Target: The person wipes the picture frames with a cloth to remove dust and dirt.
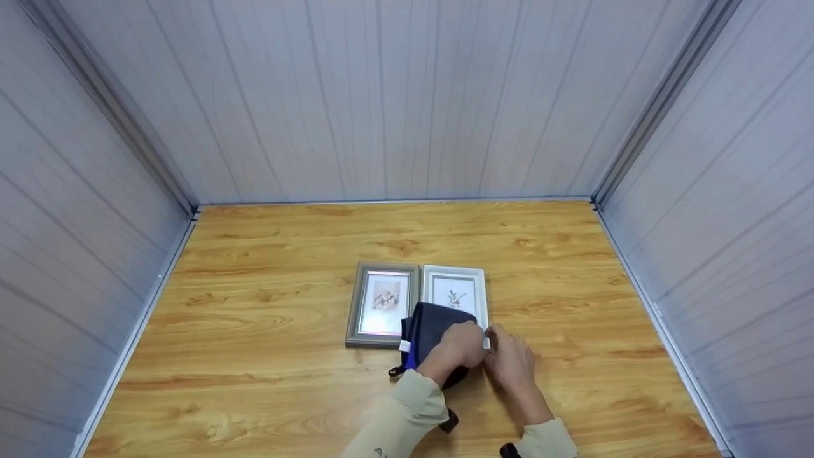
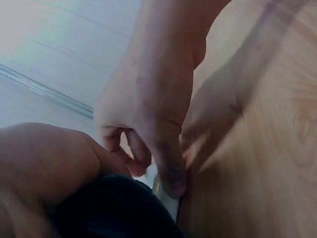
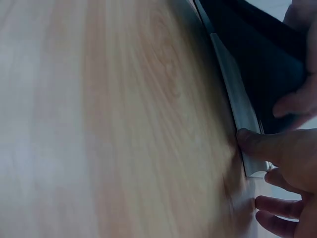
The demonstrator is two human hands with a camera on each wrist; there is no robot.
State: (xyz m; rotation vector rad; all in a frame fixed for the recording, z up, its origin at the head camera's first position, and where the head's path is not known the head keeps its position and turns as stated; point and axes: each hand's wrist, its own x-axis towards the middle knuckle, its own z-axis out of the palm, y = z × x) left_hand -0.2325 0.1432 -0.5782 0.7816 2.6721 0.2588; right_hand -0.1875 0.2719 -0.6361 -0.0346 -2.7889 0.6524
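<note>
Two framed pictures lie flat, side by side: a grey-brown picture frame and a white picture frame. Over the white one's lower part lies a folded dark navy cloth, with a white tag, a bright blue patch and a black loop at its left side. My left hand grips the cloth, bunched against the frame near its lower right; its fingertips are partly hidden. At the lower right corner of the white frame, my right hand pinches the edge, thumb on the near side, as the right wrist view shows.
The frames lie on a wood-grain tabletop. Pale panel walls enclose it at the back, left and right. Cream sleeves cover both forearms, and black straps show at the wrists.
</note>
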